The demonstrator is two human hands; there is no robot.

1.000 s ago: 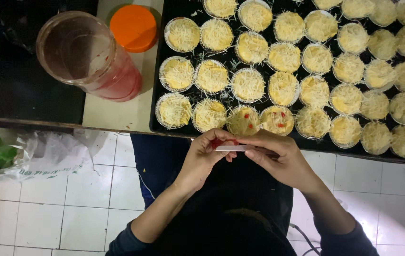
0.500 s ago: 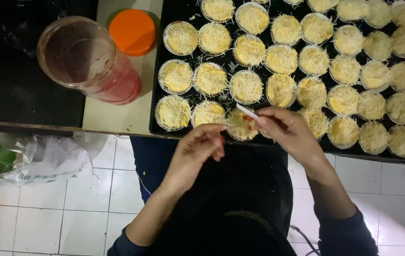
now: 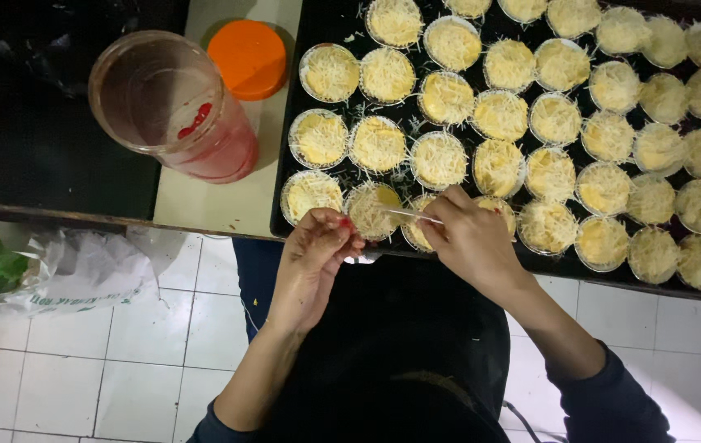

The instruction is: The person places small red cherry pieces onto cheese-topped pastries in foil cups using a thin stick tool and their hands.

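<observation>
Seen from above, a large black rectangular baking tray (image 3: 301, 123) holds rows of small round tarts in foil cups, each topped with shredded yellow cheese. At the tray's near edge, the right hand (image 3: 469, 238) pinches a thin clear plastic pick (image 3: 412, 215) between thumb and fingers, its tip lying over the cheese-topped tart (image 3: 371, 209) second from the tray's left corner. The left hand (image 3: 317, 246) is loosely curled just beside that tart, fingertips gathered around something small and red; what it is cannot be told. Left of the tray stands a clear plastic jar (image 3: 174, 107) with red pieces and reddish liquid at its bottom, and beyond the jar lies its round orange lid (image 3: 248, 57).

The step in hand looks like garnishing the front-row tarts. The next move likely needs a steady, light touch, so the cheese stays undisturbed.
</observation>
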